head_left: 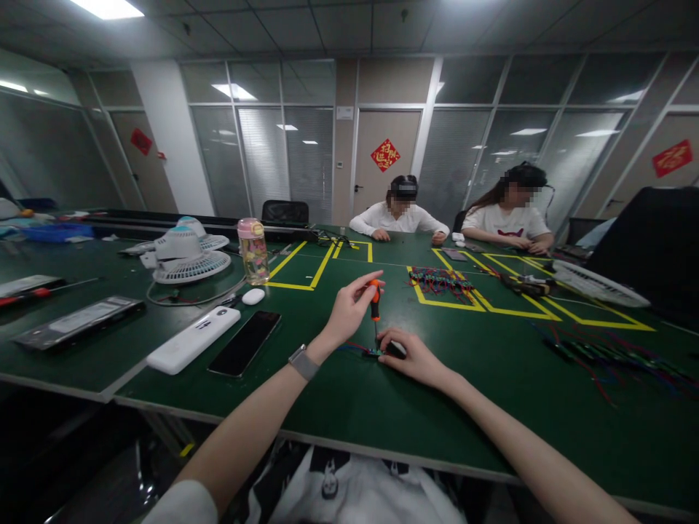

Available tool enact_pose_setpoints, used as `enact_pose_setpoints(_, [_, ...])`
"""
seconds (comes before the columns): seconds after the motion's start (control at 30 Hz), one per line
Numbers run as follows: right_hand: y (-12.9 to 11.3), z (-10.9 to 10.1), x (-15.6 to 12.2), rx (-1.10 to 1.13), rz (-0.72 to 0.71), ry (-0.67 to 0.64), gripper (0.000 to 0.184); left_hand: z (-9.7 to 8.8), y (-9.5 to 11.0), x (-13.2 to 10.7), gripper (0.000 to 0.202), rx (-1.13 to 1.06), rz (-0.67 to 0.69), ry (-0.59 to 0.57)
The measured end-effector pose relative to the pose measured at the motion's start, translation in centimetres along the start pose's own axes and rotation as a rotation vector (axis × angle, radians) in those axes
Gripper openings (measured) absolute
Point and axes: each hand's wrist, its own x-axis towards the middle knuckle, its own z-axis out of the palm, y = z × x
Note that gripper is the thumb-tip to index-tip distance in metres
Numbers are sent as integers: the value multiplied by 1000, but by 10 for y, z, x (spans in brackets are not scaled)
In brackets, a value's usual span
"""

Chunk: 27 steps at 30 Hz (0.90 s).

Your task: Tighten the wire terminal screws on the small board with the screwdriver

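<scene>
My left hand [350, 311] is closed around the top of a screwdriver [375, 311] with an orange and black handle, its index finger stretched past the handle's end. The screwdriver stands upright, its shaft pointing down at a small green circuit board [372, 353] on the table. Red and blue wires [354, 347] run from the board's left side. My right hand [413, 356] rests on the table and grips the right end of the board with its fingertips. Something dark shows beneath that palm; I cannot make out what it is.
A black phone [245, 343], a white power bank [194, 339] and a pink-lidded bottle [253, 251] stand or lie on the left, near white fans [191, 258]. Wired boards lie in a bundle [442, 282] ahead and another [622, 356] at right. Two people [401, 215] sit opposite.
</scene>
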Motion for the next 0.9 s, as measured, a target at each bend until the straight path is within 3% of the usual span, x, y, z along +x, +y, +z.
enact_pose_setpoints(0.13, [-1,1,1,-12,-16,14,8,2,4,-3,22,175,101,97])
enact_pose_setpoints(0.2, [-3,1,0,-18,-17,9,8,2,7,-5,23,229,136,85])
enact_pose_setpoints(0.33, [-6,-1,-3,-47,-5,0,5,4,8,-5,33,125,125,5])
enact_pose_setpoints(0.57, [-4,0,-7,-90,12,22,5,3,7,-5,20,237,142,70])
enact_pose_setpoints(0.67, [-5,0,-6,-81,2,20,4,3,7,-5,28,218,149,9])
enact_pose_setpoints(0.77, [-6,-1,-6,-76,0,18,4,5,6,-5,34,62,87,-67])
enact_pose_setpoints(0.9, [-6,-1,-6,-78,-7,20,4,6,6,-5,26,82,67,-4])
